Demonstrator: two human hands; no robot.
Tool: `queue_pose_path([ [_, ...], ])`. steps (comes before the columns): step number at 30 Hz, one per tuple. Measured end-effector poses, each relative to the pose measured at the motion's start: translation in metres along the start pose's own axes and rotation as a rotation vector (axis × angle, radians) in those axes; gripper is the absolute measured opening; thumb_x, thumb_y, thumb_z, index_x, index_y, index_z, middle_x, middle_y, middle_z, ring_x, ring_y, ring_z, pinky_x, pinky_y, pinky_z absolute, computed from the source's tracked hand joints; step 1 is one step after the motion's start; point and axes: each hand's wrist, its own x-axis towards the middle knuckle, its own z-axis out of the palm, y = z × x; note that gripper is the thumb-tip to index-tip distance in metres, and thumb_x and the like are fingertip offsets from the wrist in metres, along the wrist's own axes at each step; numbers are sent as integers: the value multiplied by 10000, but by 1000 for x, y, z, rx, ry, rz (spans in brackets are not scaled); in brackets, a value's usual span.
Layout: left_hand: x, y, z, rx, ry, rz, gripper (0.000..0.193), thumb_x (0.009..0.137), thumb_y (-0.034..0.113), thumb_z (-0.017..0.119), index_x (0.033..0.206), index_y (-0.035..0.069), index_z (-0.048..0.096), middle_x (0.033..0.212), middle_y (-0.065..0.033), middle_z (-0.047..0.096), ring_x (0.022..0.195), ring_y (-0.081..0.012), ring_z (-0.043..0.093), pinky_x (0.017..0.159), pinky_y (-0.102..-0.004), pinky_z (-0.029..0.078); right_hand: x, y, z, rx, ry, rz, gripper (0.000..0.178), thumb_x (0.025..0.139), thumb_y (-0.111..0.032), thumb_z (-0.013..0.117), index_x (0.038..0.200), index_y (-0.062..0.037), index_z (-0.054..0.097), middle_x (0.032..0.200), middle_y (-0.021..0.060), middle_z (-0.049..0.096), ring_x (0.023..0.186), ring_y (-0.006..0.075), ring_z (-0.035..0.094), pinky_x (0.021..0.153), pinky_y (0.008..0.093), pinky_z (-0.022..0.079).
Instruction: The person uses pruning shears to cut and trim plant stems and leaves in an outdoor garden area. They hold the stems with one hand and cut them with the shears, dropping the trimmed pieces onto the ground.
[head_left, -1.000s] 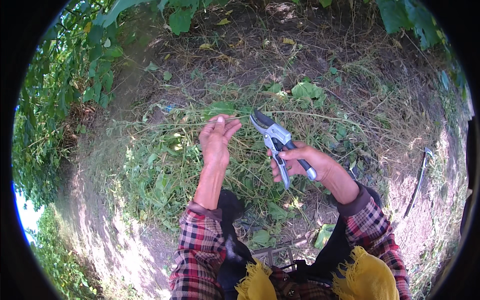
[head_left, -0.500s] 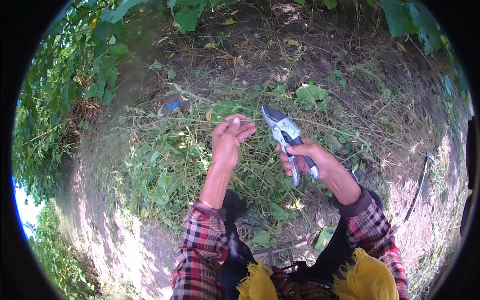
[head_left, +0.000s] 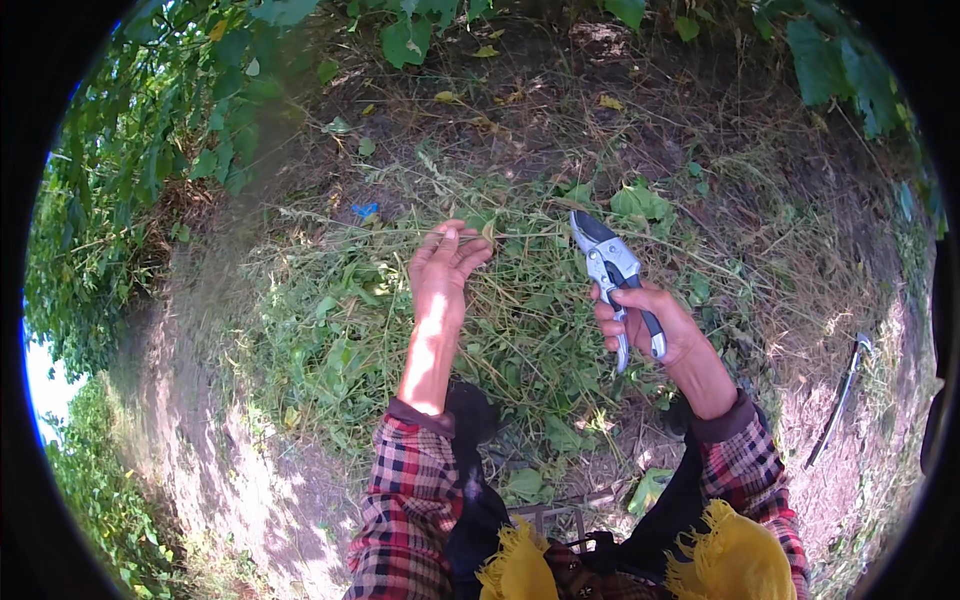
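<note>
My right hand (head_left: pixel 655 318) is wrapped round the handles of a pair of pruning shears (head_left: pixel 612 262) with silver and dark grey parts. The dark blade points up and slightly left, over cut greenery. To the left of the shears, my left hand (head_left: pixel 442 270) is raised with its fingers curled and the thumb toward the fingertips. A thin green stem appears to run into this loose pinch, though it blends with the plants behind. Under both hands lies a heap of cut weeds and vines (head_left: pixel 520 340).
Leafy vines (head_left: pixel 120 200) hang along the left and top. A blue scrap (head_left: pixel 365 211) lies beyond my left hand. On the ground at right is a curved, dark-handled tool (head_left: pixel 840 400). Yellow fringed cloth (head_left: pixel 735 560) hangs near my lap, above my dark-clothed legs.
My right hand has drawn the shears to the right, away from my left hand. My left hand has shifted slightly left, and the stem no longer reaches visibly to the blades.
</note>
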Motion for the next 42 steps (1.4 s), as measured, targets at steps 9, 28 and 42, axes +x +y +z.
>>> queue_pose_path([
  [9,1,-1,-4,24,-42,41,190,950,133,531,1038,-31,571,973,-157,626,875,-243,636,805,-372,571,-2,-3,-3,7,10,17,230,865,-102,577,1054,21,531,777,48,521,609,135,501,536,321,443],
  [28,-4,6,0,108,184,339,151,971,96,484,997,-30,565,894,-127,612,772,-204,634,722,-347,587,4,6,-1,-143,460,-148,109,824,-57,550,904,-31,480,720,36,491,548,114,487,468,296,439],
  [42,-12,-1,16,236,-82,221,138,970,101,488,962,4,586,834,-66,585,713,-132,608,628,-309,574,7,14,-4,-1388,479,-400,425,723,-141,678,1098,-30,513,828,67,589,711,226,573,665,339,464],
])
